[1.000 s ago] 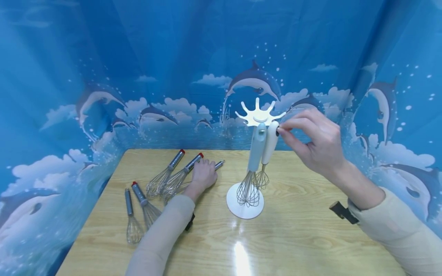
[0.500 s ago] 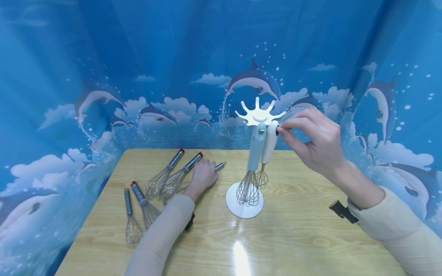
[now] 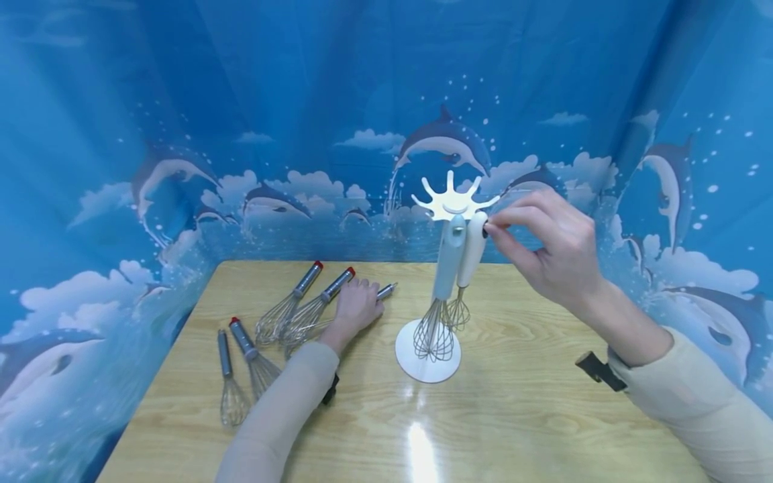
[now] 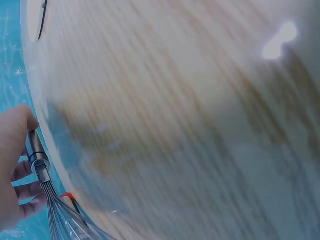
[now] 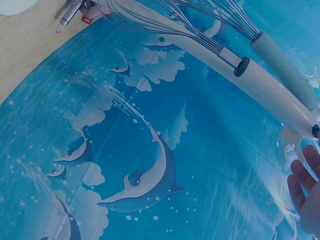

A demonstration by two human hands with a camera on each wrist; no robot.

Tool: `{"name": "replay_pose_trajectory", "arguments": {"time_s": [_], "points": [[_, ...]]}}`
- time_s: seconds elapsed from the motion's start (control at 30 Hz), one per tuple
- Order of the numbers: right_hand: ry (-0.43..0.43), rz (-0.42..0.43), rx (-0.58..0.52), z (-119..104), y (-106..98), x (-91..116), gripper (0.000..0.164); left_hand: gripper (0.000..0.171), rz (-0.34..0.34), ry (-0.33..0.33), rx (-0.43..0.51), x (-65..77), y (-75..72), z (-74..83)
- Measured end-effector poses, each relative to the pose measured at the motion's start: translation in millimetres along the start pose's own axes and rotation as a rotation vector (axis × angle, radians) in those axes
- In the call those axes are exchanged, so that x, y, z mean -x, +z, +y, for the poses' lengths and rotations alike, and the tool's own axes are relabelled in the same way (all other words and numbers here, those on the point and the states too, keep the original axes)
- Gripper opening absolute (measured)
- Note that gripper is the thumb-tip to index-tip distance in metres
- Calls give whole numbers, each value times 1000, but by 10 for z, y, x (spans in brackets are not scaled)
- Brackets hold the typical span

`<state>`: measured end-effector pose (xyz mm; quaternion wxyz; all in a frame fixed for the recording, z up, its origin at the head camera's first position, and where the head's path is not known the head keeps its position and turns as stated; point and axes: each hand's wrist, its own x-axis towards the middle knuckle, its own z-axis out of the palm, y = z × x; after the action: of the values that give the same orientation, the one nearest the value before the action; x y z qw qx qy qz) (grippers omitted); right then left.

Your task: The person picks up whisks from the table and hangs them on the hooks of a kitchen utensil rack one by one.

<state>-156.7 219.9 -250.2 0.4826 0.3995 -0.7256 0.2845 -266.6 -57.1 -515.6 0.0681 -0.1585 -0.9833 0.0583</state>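
Done well, the step in hand seemed to call for a light, steady pinch at the very end of the white-handled whisk (image 3: 473, 253), which hung at a slight lean just right of the white stand (image 3: 454, 199), and for care not to knock the light-blue-handled whisk (image 3: 449, 260) at the stand's front. Whether the white-handled whisk was hooked on the stand could not be told. The right hand (image 3: 552, 245), to the stand's right, had thumb and forefinger nearly together, pinching that whisk's dark end. The left hand (image 3: 357, 307), left of the stand, was clamped on a steel whisk (image 3: 385, 291), its fingers curled round the handle.
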Motion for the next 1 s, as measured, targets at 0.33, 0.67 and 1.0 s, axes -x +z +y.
{"name": "replay_pose_trajectory", "arguments": {"time_s": [0.33, 0.67, 1.0], "points": [[9, -2, -10, -8, 5, 6, 46, 31, 83, 34, 4, 40, -88, -32], [11, 6, -16, -12, 11, 7, 46, 29, 115, 40, 12, 61, -196, -48], [8, -2, 6, -6, 5, 5, 45, 33, 119, 56, 38, 82, -276, -77]]}}
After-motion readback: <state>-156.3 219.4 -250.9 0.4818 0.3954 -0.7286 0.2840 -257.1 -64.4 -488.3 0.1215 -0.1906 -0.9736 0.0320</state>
